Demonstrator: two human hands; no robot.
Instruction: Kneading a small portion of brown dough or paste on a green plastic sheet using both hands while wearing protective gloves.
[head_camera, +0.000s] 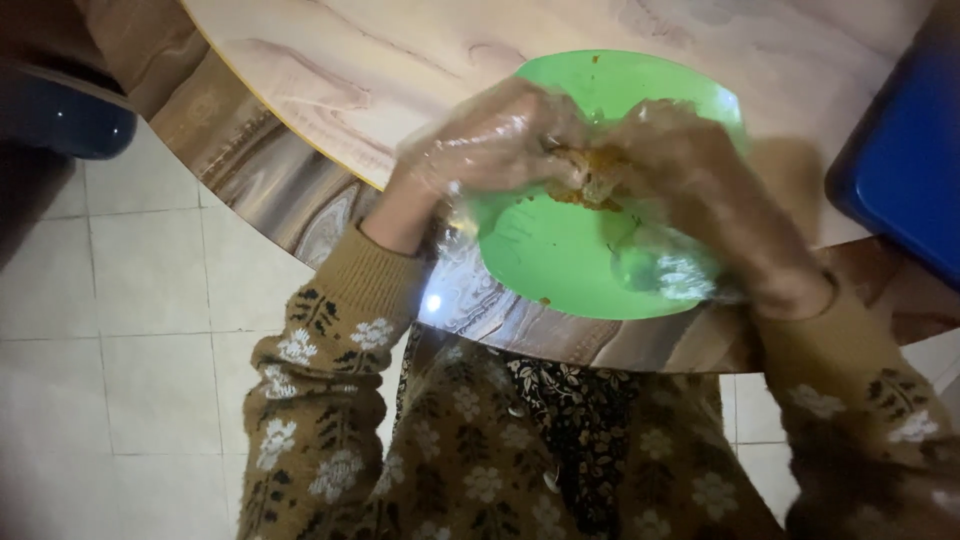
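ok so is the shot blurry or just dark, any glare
Head view: both, dim overall with dark corners; the right hand is smeared by motion blur, the left hand sharper; glare glints off the clear plastic gloves and the glossy marbled table edge beside the round green plastic plate.

Both hands wear thin clear plastic gloves. The left hand (490, 140) and the right hand (700, 190) together pinch an orange-brown piece of food (590, 175) over a round green plastic plate (560, 270) beneath them.

Bare tabletop (400, 60) beyond green plate (560, 260); blue box (900, 160) blocks right.
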